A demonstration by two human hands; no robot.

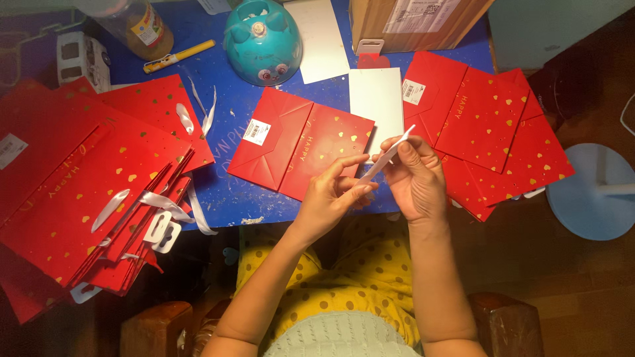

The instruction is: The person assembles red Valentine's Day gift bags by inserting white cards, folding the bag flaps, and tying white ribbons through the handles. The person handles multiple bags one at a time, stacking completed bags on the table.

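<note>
My right hand (pixel 417 177) pinches a thin white strip (pixel 391 151), held slanted above the table's near edge. The fingertips of my left hand (pixel 331 196) touch the strip's lower end. Just behind the hands lies a flat folded red paper bag (pixel 297 145) with gold hearts and a white sticker. A white card (pixel 376 99) lies beside it, partly behind my right hand.
A thick pile of red bags (pixel 86 192) with white ribbons covers the left of the blue table (pixel 231 195). More red bags (pixel 489 132) lie at the right. A teal bowl (pixel 262 39), a jar (pixel 142 23), a yellow pen (pixel 178 55) and a cardboard box (pixel 417 23) stand at the back.
</note>
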